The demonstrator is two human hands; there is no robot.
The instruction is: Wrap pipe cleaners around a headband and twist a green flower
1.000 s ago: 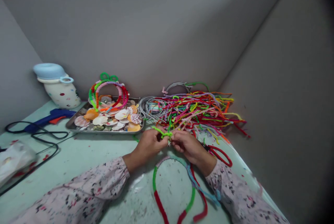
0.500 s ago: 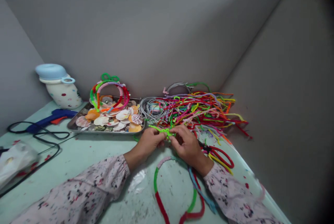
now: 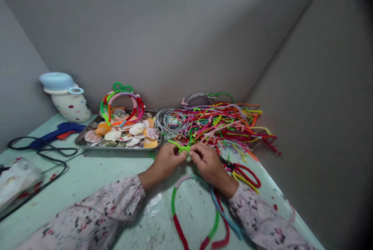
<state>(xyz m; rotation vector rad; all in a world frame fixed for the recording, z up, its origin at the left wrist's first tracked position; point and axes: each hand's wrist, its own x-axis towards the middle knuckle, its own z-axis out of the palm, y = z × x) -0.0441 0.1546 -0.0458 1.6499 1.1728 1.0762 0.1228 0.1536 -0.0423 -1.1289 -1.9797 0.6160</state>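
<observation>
A bright green pipe cleaner, bent into small loops, is pinched between my two hands. My left hand grips its left part, with a loose end poking out past the fingers. The fingers of my right hand close on its right part, the fingertips of both hands almost meeting. Below them on the table lies a headband wrapped in pink, green and red. Beside it are a red pipe cleaner and a blue one, partly under my right forearm.
A metal tray holds seashells and wrapped headbands. Grey wire and a heap of coloured pipe cleaners lie to its right, scissors nearer. Leftward are a blue glue gun, cord, bottle and plastic bag.
My fingertips have shifted slightly on the green pipe cleaner, and its loops look more compact. The red pipe cleaner's lower end now sits apart from the headband.
</observation>
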